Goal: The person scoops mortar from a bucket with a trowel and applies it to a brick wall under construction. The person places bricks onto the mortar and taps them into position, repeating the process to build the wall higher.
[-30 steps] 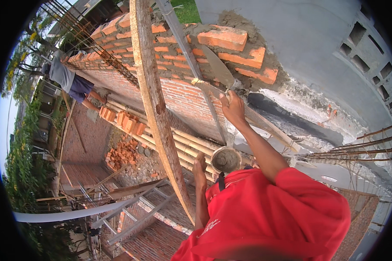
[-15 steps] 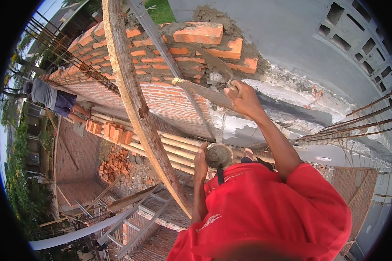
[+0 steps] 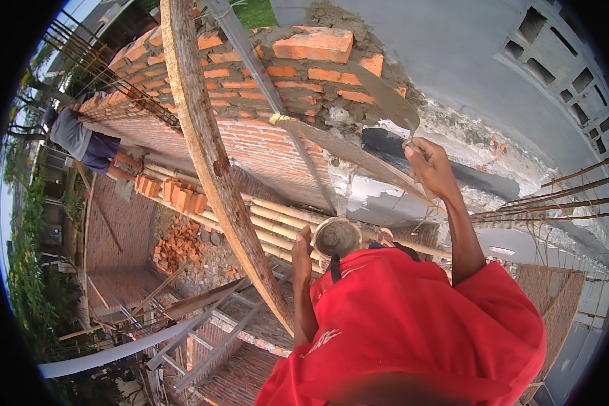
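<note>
My right hand (image 3: 430,168) is closed round the handle of a trowel (image 3: 394,103). Its broad grey blade points up and left, over the right end of the brick wall (image 3: 250,95). A single brick (image 3: 313,44) lies on top there, with wet mortar (image 3: 345,20) behind and beside it. Low in front of me stands a bucket (image 3: 320,238) of grey mortar. Just left of its rim is my left hand (image 3: 302,249); its fingers are mostly hidden, so whether it grips the bucket I cannot tell.
A thick wooden pole (image 3: 206,155) slants across the view, left of my hands. A metal bar (image 3: 247,57) leans over the wall. Bamboo poles (image 3: 271,230) run below, with stacked bricks (image 3: 176,196). A ladder (image 3: 213,331) is lower left. Another person (image 3: 81,142) bends at far left.
My right hand has drawn the trowel to the right, away from the wall's front courses. The blade now shows broader, at the wall's right end. My left hand stays near the bucket.
</note>
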The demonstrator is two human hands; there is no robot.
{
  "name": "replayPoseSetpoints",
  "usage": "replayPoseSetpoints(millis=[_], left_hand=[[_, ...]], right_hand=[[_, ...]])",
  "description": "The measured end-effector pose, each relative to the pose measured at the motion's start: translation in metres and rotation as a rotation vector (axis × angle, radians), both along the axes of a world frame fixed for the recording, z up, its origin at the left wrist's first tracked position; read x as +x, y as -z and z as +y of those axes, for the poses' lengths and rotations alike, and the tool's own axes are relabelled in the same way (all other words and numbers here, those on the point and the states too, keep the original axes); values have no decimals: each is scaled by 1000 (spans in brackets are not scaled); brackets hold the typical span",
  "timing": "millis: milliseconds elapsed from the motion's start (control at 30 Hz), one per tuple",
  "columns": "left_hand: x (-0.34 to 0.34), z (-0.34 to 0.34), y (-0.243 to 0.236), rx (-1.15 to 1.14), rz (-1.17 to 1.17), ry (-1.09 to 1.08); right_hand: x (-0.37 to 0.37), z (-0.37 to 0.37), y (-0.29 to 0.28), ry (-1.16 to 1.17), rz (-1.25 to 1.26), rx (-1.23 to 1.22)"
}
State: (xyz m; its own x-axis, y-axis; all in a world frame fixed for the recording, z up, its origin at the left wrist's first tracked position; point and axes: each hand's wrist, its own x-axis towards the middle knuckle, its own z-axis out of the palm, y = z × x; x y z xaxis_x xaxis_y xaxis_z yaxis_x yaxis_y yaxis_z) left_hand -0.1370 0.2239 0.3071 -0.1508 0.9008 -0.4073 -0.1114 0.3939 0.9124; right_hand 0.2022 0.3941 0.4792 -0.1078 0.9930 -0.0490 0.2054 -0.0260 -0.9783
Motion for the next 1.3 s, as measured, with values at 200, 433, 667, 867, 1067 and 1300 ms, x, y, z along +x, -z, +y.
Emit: replayPoseSetpoints(millis=[200, 433, 667, 867, 1067, 1300], left_hand=[[7, 10, -13, -23, 18, 47], [9, 11, -20, -8, 57, 22], [9, -11, -7, -150, 24, -97], [15, 13, -3, -137, 68, 63], [15, 27, 7, -132, 65, 14], [21, 16, 8, -209, 64, -45]], right_hand=[[-86, 42, 57, -70, 215, 76], [-98, 51, 100, 6, 116, -180], [-82, 35, 38, -52, -485, 263], [-54, 34, -18, 73, -596, 223], [26, 12, -38, 33, -599, 254], [84, 11, -48, -31, -484, 134]])
